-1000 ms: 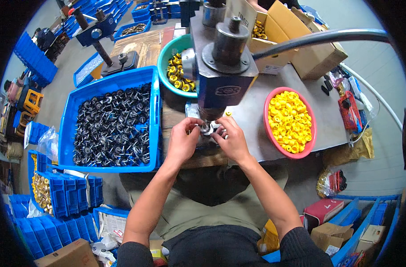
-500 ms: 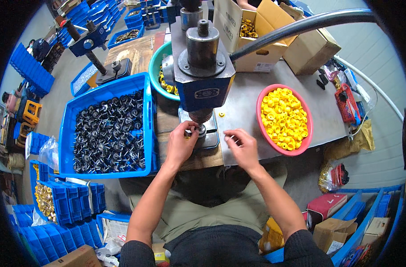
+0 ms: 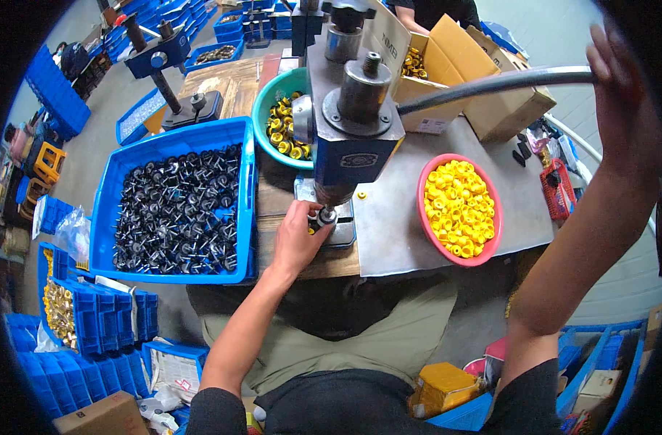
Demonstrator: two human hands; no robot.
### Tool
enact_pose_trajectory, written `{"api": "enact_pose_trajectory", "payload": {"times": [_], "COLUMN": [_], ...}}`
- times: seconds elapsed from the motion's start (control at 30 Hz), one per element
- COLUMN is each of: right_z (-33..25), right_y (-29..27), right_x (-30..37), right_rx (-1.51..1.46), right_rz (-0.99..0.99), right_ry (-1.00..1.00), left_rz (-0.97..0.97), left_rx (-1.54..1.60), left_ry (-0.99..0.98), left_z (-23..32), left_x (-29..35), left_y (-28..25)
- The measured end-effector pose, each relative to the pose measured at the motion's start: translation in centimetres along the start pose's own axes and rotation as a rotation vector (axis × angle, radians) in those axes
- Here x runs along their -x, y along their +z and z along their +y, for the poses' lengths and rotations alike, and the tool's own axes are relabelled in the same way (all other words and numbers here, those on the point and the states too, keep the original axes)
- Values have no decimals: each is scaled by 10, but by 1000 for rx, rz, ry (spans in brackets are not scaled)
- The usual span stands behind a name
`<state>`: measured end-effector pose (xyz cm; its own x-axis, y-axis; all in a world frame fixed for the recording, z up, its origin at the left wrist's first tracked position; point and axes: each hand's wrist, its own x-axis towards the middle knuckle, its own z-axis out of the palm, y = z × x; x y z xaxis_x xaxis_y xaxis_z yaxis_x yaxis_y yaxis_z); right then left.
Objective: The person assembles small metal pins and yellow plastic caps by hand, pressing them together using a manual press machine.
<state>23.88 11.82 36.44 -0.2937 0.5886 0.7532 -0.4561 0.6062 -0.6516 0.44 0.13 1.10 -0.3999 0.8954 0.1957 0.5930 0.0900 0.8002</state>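
The small part sits on the press base under the ram of the blue press, pinched in the fingers of your left hand. Your right hand is raised and wrapped around the long lever. A red bowl of yellow caps lies just right, a blue bin of black parts left.

Bright, even light; fisheye-bent, dark-vignetted edges.
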Motion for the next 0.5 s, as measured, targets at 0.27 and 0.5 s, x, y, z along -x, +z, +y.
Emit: {"api": "enact_pose_trajectory", "payload": {"times": [0.27, 0.5], "right_z": [-23, -13], "right_y": [-14, 42], "right_x": [10, 175], "right_rx": [-96, 635], "right_rz": [-784, 217], "right_ry": [184, 130], "left_rz": [63, 95], "left_rx": [69, 27], "left_ry": [39, 78], "left_z": [-1, -4], "left_x": [1, 0], "left_y": [-1, 5]}}
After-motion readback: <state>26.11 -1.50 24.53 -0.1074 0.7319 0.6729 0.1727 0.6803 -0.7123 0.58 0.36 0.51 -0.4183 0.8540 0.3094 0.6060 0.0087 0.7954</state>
